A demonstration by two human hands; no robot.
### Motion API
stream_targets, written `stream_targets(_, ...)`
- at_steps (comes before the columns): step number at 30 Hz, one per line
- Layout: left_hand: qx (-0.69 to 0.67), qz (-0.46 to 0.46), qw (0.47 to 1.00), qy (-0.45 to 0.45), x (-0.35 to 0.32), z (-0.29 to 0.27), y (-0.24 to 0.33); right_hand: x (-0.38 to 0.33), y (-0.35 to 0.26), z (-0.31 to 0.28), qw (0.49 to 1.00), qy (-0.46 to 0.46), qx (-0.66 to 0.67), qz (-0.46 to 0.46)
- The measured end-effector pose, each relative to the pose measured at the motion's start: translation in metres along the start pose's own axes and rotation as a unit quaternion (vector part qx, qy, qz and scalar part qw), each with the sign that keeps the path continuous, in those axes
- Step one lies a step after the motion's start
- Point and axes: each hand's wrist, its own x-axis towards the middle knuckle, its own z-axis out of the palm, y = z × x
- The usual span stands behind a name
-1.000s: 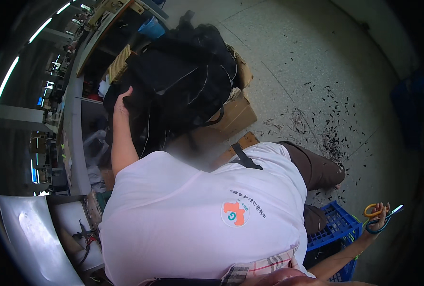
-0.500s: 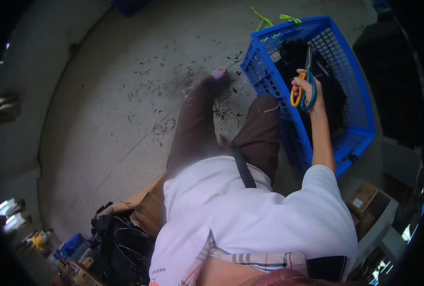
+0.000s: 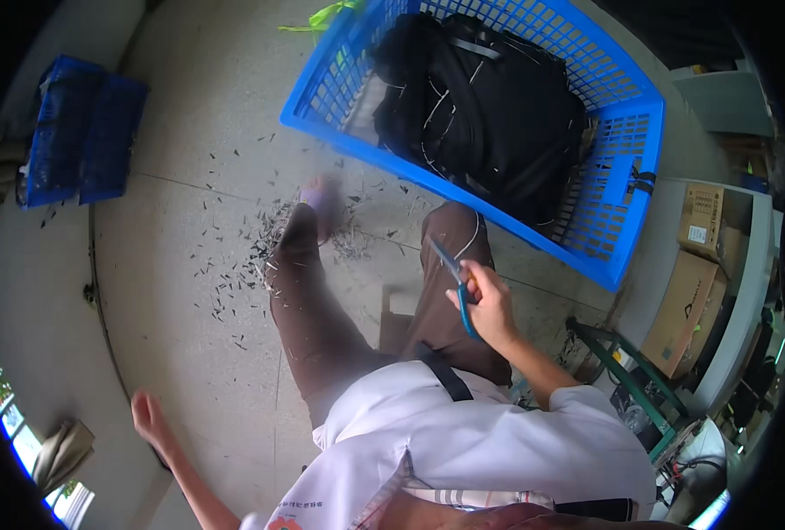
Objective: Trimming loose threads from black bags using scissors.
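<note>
My right hand (image 3: 489, 305) is shut on a pair of scissors (image 3: 457, 283) with blue handles, held over my right thigh with the blades pointing up toward the blue basket (image 3: 626, 177). The basket holds a heap of black bags with straps (image 3: 485, 115). My left hand (image 3: 149, 420) hangs out to the lower left over the floor, blurred, fingers apart, holding nothing. My legs in brown trousers (image 3: 322, 309) stretch toward the basket.
Small dark clippings (image 3: 242, 256) litter the grey floor around my feet. A second blue crate (image 3: 79, 141) stands at the upper left. Cardboard boxes (image 3: 688, 300) and a green metal frame (image 3: 626, 358) stand at the right. A yellow-green strap (image 3: 322, 16) lies beyond the basket.
The view has swung round sharply. My right hand with the scissors has come down from over the basket to above my right thigh. The left hand has come into view.
</note>
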Motion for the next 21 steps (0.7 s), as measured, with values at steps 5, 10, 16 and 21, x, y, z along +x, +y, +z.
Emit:
stream_targets(5, -0.202, 0.311, 0.865, -0.338, 0.065, 0.319, 0.308, -0.011, -0.009, 0.004, 0.997, 0.023, -0.071, 0.003)
stream_targets(10, -0.268, 0.477, 0.76, -0.35, -0.021, 0.492, 0.492, -0.014, -0.013, -0.001, 0.99, 0.092, -0.096, 0.056)
stream_targets(16, 0.034, 0.179, 0.921, -0.344, -0.035, 0.582, 0.493, -0.02, -0.007, -0.006, 0.986, 0.109, -0.084, 0.097)
stream_targets(21, -0.123, 0.3, 0.934, -0.15, -0.047, 0.575, 0.497, -0.018, 0.0, -0.01, 0.987, 0.109, -0.027, 0.113)
